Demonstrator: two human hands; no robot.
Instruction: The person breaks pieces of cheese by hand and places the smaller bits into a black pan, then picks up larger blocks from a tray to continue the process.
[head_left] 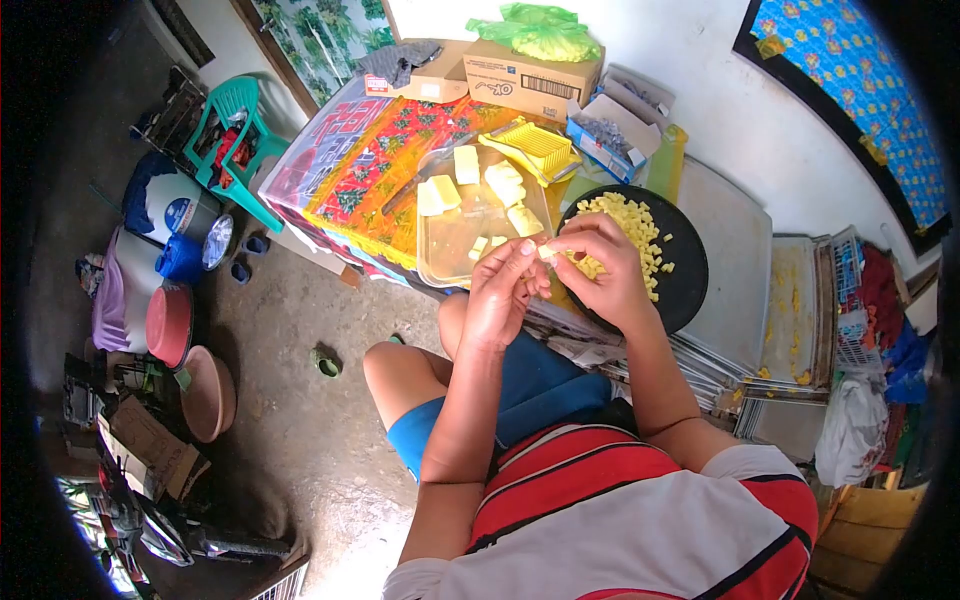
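My left hand (498,300) and my right hand (612,270) meet at the table's front edge, fingertips pinched together. Between them is a small pale-yellow piece (546,252), partly covered by the fingers. Just behind my left hand lies a shallow clear plastic tray (432,262). It holds several larger yellow blocks (437,195) and a few small pieces (479,246). Under and beyond my right hand, a round black tray (690,285) carries many small yellow cubes (625,215). A yellow slotted plastic holder (540,150) rests at the clear tray's back edge.
Cardboard boxes (535,85) and a green plastic bag (540,32) stand at the table's back. An open blue-and-white box (605,145) sits nearby. Stacked flat trays (730,240) are at right. A green chair (235,150) and basins (208,393) stand at left.
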